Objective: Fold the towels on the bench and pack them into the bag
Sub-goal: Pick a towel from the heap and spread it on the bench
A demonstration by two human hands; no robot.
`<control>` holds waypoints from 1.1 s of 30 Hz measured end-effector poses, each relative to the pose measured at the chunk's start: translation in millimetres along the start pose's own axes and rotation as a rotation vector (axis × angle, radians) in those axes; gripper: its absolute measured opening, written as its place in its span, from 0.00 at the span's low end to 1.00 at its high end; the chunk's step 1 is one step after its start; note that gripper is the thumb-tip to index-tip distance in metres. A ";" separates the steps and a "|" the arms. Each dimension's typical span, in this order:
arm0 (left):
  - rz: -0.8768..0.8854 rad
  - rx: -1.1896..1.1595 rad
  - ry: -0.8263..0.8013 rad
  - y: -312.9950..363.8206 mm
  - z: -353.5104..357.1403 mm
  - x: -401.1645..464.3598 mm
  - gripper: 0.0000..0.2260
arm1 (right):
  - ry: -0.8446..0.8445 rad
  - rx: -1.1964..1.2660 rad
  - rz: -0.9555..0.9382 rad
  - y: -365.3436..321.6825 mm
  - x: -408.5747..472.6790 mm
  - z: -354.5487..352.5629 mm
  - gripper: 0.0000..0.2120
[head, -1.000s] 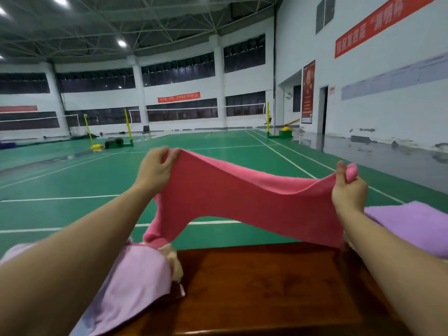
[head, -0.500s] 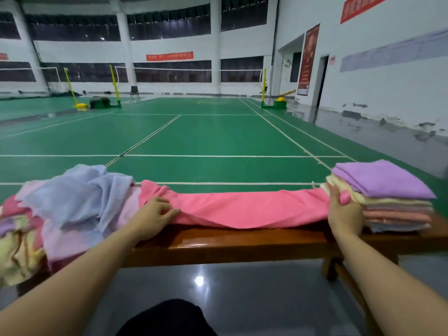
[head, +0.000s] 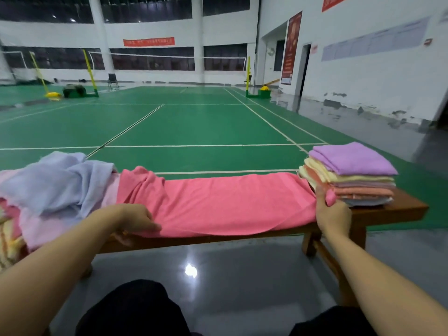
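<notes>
One pink towel lies spread along the desk, between a heap of unfolded towels on the left and a stack of folded towels on the right. The left hand rests on the near left edge of the towel, with the fingers laid mostly flat; whether the thumb pinches the cloth under them I cannot tell. The right hand grips the right end of the towel, and a small piece of cloth stands up out of the closed fingers, just beside the stack.

The towel looks soft, light and limp. It will sag and wrinkle when lifted, so I judge it is best to take it at the corners or along one edge with both hands. The far left part is already bunched in folds against the heap.

The stack touches the right end of the towel, so a careless pull could push it over. The heap on the left can catch the cloth. No bag is in view.
</notes>
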State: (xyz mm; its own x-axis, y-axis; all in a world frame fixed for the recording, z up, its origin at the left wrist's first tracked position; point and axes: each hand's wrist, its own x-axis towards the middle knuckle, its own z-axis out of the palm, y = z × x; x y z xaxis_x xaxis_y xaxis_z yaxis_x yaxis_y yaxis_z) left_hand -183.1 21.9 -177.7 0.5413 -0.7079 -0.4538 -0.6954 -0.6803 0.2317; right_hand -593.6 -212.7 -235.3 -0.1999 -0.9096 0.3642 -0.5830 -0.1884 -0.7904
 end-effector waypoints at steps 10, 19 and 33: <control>-0.275 0.134 0.432 11.1 6.9 -0.2 0.39 | 0.007 -0.038 -0.195 12.1 -3.4 3.9 0.41; 0.020 0.313 0.733 54.4 27.5 -20.8 0.17 | 0.006 -0.119 -0.175 10.5 -3.3 14.9 0.33; 0.747 -0.467 0.285 294.1 105.4 13.0 0.07 | 0.102 -0.529 -0.813 -18.1 34.8 14.1 0.23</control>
State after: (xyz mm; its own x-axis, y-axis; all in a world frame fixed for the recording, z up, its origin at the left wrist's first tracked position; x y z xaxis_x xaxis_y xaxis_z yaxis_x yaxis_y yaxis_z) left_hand -430.4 -167.3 -206.2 0.1684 -0.9714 0.1673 -0.6829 0.0074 0.7305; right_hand -579.0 -246.1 -215.3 0.3671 -0.5345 0.7613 -0.8464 -0.5314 0.0351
